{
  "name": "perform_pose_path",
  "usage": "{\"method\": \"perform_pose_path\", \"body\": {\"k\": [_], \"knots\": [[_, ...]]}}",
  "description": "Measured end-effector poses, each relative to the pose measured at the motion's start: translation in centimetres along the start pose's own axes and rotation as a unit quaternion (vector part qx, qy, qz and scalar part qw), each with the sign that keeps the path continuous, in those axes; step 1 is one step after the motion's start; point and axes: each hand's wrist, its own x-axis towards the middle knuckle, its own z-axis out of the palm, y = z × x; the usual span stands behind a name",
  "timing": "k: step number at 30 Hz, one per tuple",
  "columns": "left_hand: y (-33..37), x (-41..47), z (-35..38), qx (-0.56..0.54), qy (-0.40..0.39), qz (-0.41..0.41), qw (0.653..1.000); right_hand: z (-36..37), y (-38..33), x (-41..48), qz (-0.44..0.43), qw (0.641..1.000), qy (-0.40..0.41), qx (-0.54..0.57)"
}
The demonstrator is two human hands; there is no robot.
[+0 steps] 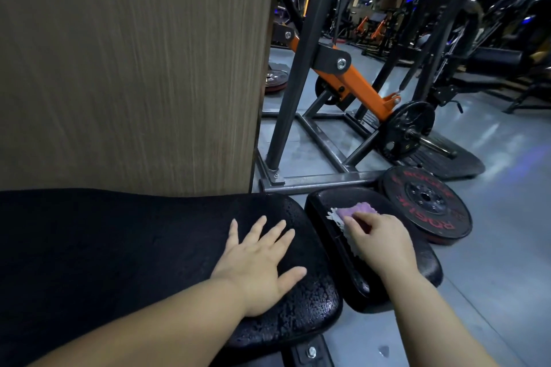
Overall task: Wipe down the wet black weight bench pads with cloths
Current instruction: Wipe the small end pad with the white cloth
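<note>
A person's left hand (259, 262) lay flat, fingers straight and spread, on the long black textured bench pad (119, 247), whose near end was beaded with water. The right hand (383, 243) reached forward, fingers curled over a single purple-and-white fringed cloth (356, 211) on the smaller black seat pad (429, 268) just beside it. Two pads, one cloth and two bare forearms showed. One black weight plate with red lettering (426, 202) lay on the grey floor (501, 247) just beside the seat pad.
</note>
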Motion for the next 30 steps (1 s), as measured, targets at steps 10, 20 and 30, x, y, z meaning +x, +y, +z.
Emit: {"method": "perform_pose_path", "body": {"k": [10, 20, 30], "knots": [[0.1, 0.0, 0.1, 0.002, 0.008, -0.001, 1.0, -0.2, -1.4, -2.3, -0.041, 0.994, -0.023, -0.102], [0.1, 0.0, 0.0, -0.006, 0.012, 0.001, 1.0, -5.2, -0.5, -0.3, 0.145, 0.946, 0.022, 0.288], [0.1, 0.1, -0.1, -0.002, 0.014, 0.001, 1.0, -3.4, 3.8, -0.8, 0.12, 0.993, 0.0, -0.009]]}}
